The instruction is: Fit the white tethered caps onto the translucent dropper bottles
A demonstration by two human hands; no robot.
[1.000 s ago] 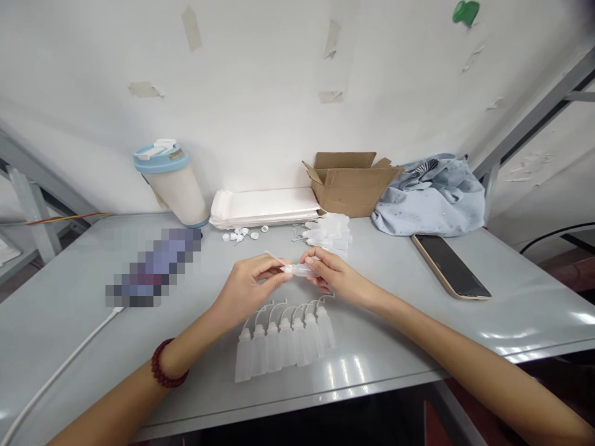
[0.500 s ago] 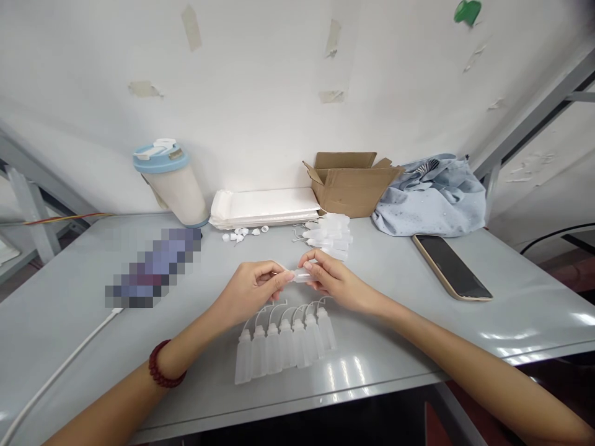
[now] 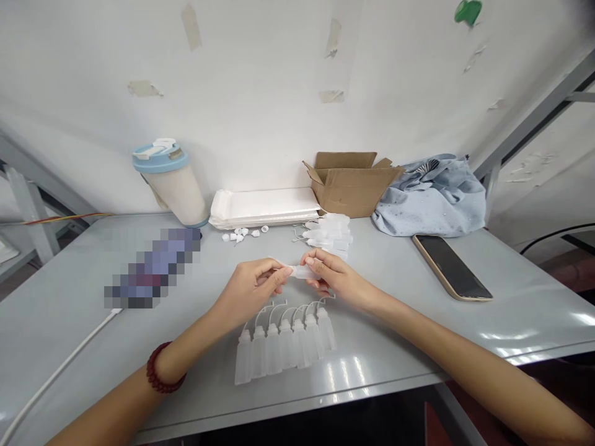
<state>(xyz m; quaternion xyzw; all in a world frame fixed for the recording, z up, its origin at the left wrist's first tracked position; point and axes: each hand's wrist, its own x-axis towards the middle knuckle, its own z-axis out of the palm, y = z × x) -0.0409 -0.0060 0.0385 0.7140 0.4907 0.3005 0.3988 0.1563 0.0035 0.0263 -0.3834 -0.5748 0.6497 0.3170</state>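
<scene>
Between my hands, a small translucent plastic squeeze bottle [image 3: 304,272] lies on its side above the table. My left hand [image 3: 253,286] is closed, its thumb and finger pinching the neck end. From the other side my right hand [image 3: 341,280] grips the body with thumb and fingers, covering the base. What sits at the pinched tip is mostly hidden by my left fingers. Just below, a row of similar bottles [image 3: 286,347] lies side by side, with thin curved spouts [image 3: 271,311] pointing away from me.
Beyond my hands lie a pile of more bottles [image 3: 328,232] and several small white caps [image 3: 239,234]. Behind them are white packets [image 3: 269,207], a cardboard box [image 3: 356,192] and a blue cloth [image 3: 432,201]. A phone [image 3: 450,266] lies right; a tumbler [image 3: 174,186] and a cable [image 3: 65,365] are left.
The fingers of my right hand have shifted slightly on the bottle, and more of its body shows. My left hand keeps its pinch almost in place. The row of bottles has not moved.
</scene>
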